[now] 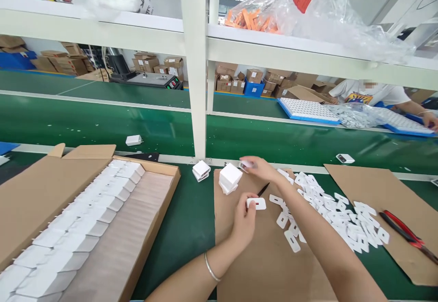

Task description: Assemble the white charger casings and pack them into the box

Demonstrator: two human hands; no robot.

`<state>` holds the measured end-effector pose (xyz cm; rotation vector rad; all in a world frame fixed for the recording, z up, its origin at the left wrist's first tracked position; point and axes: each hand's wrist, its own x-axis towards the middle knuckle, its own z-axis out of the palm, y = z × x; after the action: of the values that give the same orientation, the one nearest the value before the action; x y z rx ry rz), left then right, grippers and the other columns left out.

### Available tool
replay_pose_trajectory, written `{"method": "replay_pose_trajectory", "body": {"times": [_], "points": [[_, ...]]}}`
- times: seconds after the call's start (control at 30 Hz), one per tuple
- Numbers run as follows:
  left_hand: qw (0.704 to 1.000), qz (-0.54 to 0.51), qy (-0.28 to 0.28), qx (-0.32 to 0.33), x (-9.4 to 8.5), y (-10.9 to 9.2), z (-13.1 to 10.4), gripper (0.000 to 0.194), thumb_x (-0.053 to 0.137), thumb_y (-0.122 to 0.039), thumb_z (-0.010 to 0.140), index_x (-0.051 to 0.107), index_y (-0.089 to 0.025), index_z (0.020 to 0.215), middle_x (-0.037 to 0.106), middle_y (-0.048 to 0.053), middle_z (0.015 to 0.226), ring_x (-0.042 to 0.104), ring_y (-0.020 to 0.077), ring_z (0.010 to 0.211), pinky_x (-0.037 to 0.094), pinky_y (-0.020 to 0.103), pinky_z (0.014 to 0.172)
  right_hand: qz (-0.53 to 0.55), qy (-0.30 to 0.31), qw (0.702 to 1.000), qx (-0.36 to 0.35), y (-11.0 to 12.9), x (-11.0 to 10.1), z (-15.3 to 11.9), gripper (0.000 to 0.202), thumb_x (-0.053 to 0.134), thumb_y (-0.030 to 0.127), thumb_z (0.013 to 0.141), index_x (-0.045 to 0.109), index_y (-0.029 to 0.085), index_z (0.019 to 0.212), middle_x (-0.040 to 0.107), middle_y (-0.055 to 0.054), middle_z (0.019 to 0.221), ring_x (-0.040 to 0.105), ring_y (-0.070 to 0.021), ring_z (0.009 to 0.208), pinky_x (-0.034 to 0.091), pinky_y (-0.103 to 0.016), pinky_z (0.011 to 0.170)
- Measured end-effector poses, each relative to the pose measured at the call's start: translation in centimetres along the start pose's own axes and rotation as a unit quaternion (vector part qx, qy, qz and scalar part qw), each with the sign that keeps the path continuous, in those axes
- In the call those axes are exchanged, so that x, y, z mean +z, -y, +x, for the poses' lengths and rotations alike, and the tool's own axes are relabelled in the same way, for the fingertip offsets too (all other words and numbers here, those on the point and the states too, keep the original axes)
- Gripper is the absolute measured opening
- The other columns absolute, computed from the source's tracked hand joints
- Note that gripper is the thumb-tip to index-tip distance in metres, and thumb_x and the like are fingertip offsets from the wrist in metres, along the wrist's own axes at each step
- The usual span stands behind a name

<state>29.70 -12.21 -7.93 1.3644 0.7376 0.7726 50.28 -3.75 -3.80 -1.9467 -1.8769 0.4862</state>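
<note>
Left hand [243,222]: thumb and fingers pinched on a white slotted plate [260,204], over a cardboard sheet [260,265]. Right hand [260,169], farther forward: fingers drawn narrow around a whitish piece [245,164], blurred; cannot tell which part. Just left of the right fingertips, stacked white blocks [230,175]; farther left, a smaller pair [201,170]. Dark thin tool [263,189] shows between the two sets of fingers. Right of the left fingers, a few loose plates [291,240]; past the right forearm, a large heap of plates [328,210]. Red-and-black pliers [416,243] well apart to the right. Well left of both hands' fingers, an open carton [151,229] with rows of white housings [99,215].
</note>
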Motion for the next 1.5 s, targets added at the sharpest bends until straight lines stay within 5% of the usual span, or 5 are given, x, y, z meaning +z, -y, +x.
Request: {"method": "replay_pose_trajectory", "body": {"times": [0.17,0.37,0.63,0.93,1.5], "points": [[0.999,-0.029,0.008,0.024,-0.4,-0.7,0.3,0.036,0.038,-0.054,0.102,0.049,-0.023,0.115,0.058,0.007,0.111,0.056,0.0211,0.096,0.047,0.034,0.084,0.074,-0.066,0.995,0.004,1.4,-0.5,-8.8,0.042,0.068,0.041,0.088,0.064,0.029,0.128,0.055,-0.008,0.144,0.048,-0.0318,0.133,0.039,-0.050,0.108],[0.993,-0.015,0.059,0.104,-1.1,-0.8,0.6,0.052,0.049,-0.063,0.095,0.034,-0.023,0.125,0.054,0.005,0.101,0.056,0.0199,0.085,0.047,0.033,0.076,0.278,-0.046,0.959,0.029,5.2,1.0,-13.6,0.043,0.044,0.059,0.100,0.051,0.021,0.080,0.052,0.001,0.075,0.048,-0.0168,0.069,0.037,-0.030,0.065],[0.984,0.065,0.145,0.078,-2.0,-3.0,0.8,0.039,0.052,-0.056,0.097,0.046,-0.022,0.116,0.055,0.005,0.101,0.055,0.0198,0.090,0.046,0.032,0.078,0.331,-0.152,0.931,-0.005,4.4,2.6,-14.4,0.054,0.053,0.067,0.090,0.038,0.021,0.067,0.039,0.003,0.063,0.035,-0.0136,0.060,0.025,-0.029,0.058],[0.991,0.030,0.133,0.001,-1.8,-4.0,1.8,0.046,0.049,-0.066,0.094,0.052,-0.021,0.102,0.056,0.001,0.080,0.052,0.0139,0.065,0.043,0.027,0.060,0.378,-0.074,0.922,0.036,4.7,2.0,-14.6,0.037,0.062,0.049,0.088,0.041,0.022,0.074,0.047,0.005,0.065,0.039,-0.0124,0.060,0.029,-0.027,0.057],[0.977,0.120,0.103,0.143,-1.3,-5.1,0.4,0.037,0.050,-0.059,0.096,0.050,-0.024,0.109,0.055,0.002,0.088,0.053,0.0165,0.073,0.042,0.029,0.062,0.321,-0.216,0.920,-0.064,5.5,2.4,-14.5,0.045,0.063,0.056,0.082,0.034,0.023,0.070,0.037,0.004,0.064,0.033,-0.0136,0.058,0.024,-0.030,0.057]]}}
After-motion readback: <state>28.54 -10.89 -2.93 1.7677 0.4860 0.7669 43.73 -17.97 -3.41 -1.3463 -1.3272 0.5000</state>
